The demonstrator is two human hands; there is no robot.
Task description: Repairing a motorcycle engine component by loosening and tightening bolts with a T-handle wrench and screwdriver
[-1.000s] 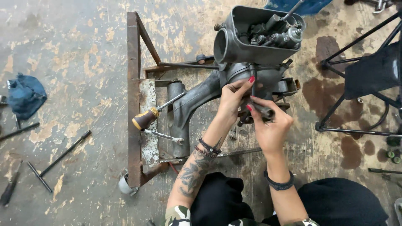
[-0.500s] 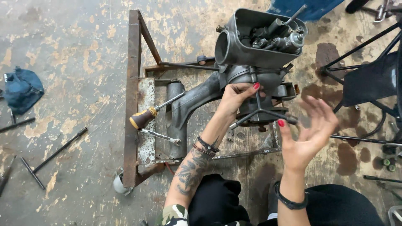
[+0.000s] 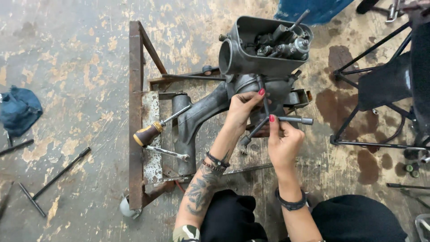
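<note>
Fingers of both hands clamp a three-armed steel wrench (image 3: 268, 117) against the greasy cast-metal housing (image 3: 251, 85).

Red-painted nails on both hands: left hand (image 3: 242, 107), right hand (image 3: 283, 143). Dark tattoo along the left forearm, stacked bracelets at that wrist, camouflage sleeve edge above. Black band on the right wrist. Black trousers.

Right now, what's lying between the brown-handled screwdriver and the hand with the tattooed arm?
In the head view, the grey metal arm of the engine casing lies between the screwdriver and the left hand. A spanner sits just below the screwdriver.
</note>
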